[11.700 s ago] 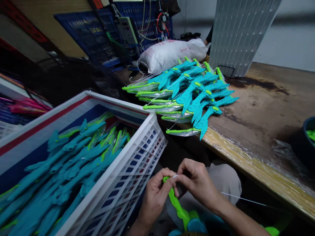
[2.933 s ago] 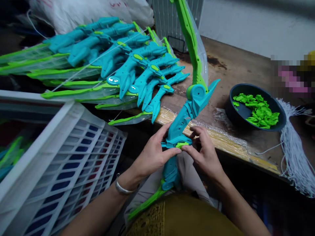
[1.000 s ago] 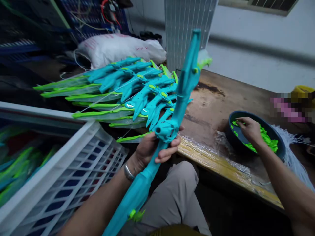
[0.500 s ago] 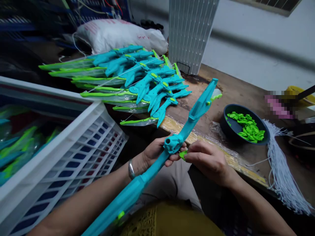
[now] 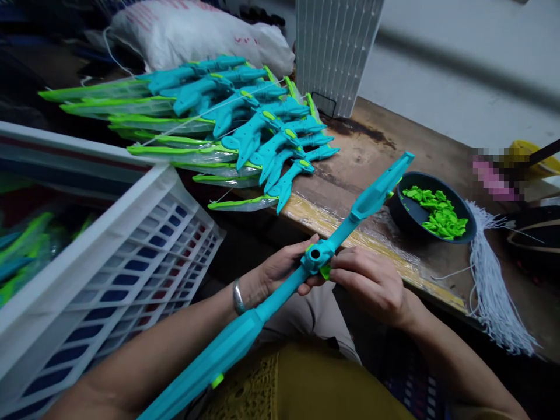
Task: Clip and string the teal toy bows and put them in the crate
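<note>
Where it picked from the bowl [image 5: 406, 217], right hand [image 5: 371, 284] pinches green piece [image 5: 325, 271], left hand [image 5: 286, 268] clamped on teal bow [image 5: 280, 297].

Worn table [image 5: 376, 146] bears bows [image 5: 245, 125], bowl [image 5: 406, 219], perhaps string [image 5: 490, 286].

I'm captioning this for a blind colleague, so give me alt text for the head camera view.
Two bare hands hold a long teal toy bow over the lap: the left hand grips its middle, the right hand presses a small green piece against it. Finished bows are piled on the wooden table beside a dark bowl of green pieces; a white crate stands left.
</note>
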### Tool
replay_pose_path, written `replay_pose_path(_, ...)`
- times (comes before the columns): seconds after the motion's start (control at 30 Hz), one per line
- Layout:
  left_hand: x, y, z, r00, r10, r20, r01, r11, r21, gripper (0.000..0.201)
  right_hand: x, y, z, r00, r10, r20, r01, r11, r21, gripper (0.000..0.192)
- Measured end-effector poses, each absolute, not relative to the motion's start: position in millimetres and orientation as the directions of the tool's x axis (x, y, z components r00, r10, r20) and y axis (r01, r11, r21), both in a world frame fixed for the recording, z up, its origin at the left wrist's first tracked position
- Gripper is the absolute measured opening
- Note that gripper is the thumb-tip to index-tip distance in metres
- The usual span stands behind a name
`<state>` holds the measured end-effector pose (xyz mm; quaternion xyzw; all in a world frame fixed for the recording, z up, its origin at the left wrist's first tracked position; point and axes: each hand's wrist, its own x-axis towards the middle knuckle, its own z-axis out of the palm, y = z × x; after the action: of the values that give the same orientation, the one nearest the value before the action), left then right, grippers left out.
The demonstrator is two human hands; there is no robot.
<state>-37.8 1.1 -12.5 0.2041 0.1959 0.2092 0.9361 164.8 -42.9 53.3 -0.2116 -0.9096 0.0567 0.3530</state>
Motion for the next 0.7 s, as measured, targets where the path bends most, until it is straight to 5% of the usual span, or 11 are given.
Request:
replay_pose_path(0.47, -29.5, -12.9, -30.2, 0.769, 0.519, -0.372, -0.315, 0.815, 0.486, 0.040, 165.0, -46.2, 50.8, -0.713, 0.434, 0.550, 0.447, 0.886, -0.120, 0.025)
replay_pose_path(0.7, -29.8, -27.9, -31.1, 0.762, 0.520, -0.387, -0.315, 0.819, 0.480, 0.042, 162.6, -53.6, 50.5, -0.738, 0.462, 0.492, 0.415, 0.886, -0.209, 0.034)
